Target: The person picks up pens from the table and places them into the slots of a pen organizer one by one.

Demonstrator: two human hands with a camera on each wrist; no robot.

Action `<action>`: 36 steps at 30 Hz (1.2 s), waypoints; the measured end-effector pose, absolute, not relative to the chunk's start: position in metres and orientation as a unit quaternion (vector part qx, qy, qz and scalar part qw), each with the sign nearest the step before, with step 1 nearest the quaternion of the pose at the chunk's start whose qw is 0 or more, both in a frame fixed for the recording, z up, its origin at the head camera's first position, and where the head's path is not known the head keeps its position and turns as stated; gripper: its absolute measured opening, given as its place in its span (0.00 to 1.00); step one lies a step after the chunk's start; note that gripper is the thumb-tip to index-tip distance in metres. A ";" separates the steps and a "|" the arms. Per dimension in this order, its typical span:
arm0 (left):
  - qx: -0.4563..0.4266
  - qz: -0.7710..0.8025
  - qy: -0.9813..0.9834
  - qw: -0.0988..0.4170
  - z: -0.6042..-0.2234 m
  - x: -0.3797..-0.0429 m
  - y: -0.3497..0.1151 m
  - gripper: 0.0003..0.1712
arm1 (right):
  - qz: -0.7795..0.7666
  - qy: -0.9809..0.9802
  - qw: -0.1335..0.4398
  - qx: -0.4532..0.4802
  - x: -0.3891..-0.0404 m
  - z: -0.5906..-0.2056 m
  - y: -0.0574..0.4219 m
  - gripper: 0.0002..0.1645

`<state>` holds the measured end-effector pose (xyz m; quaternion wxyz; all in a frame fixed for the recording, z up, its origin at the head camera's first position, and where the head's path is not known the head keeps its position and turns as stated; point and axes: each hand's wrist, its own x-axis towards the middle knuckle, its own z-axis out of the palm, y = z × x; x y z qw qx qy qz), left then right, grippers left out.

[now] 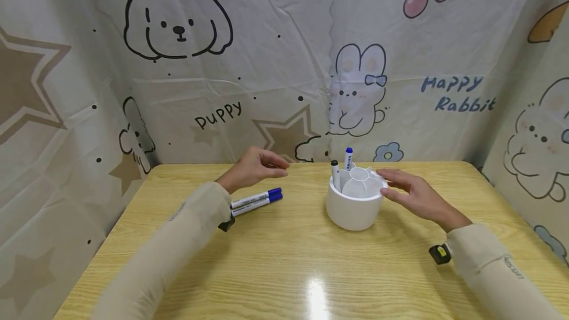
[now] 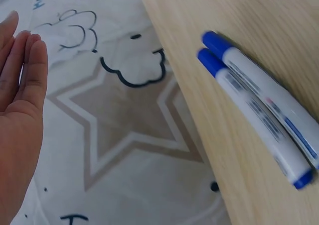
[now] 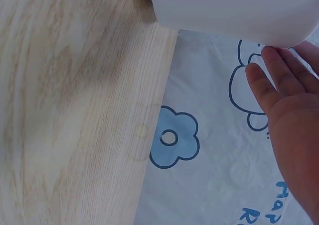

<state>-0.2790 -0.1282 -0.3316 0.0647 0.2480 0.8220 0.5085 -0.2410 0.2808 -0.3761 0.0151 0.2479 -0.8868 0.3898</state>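
Note:
My left hand [image 1: 259,167] hovers over the table with its fingers stretched to the right and nothing in them. Just in front of it, two white whiteboard markers with blue caps [image 1: 257,201] lie side by side, caps pointing right; the left wrist view shows the same markers [image 2: 264,110]. A round white pen holder [image 1: 354,211] with several compartments stands upright further right. In its left side stand a black-capped marker [image 1: 335,177] and a blue-capped marker [image 1: 348,158]. Beside its right rim, my right hand [image 1: 415,194] has its fingertips right at the edge, fingers mostly straight.
The light wood table [image 1: 284,256] ends at the back against a patterned cloth [image 1: 266,73], which also covers both sides. Small black devices sit at both wrists, such as the right one [image 1: 440,254].

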 end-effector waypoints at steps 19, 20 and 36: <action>0.212 0.502 0.834 0.086 -0.366 -0.266 -0.187 0.13 | 0.384 -0.891 0.016 0.242 -0.238 -0.382 0.282 0.28; 0.209 0.499 0.837 0.085 -0.367 -0.265 -0.190 0.13 | 0.385 -0.890 0.017 0.243 -0.238 -0.382 0.282 0.28; 0.175 0.447 0.872 0.093 -0.387 -0.262 -0.216 0.14 | 0.373 -0.897 0.005 0.237 -0.238 -0.378 0.282 0.30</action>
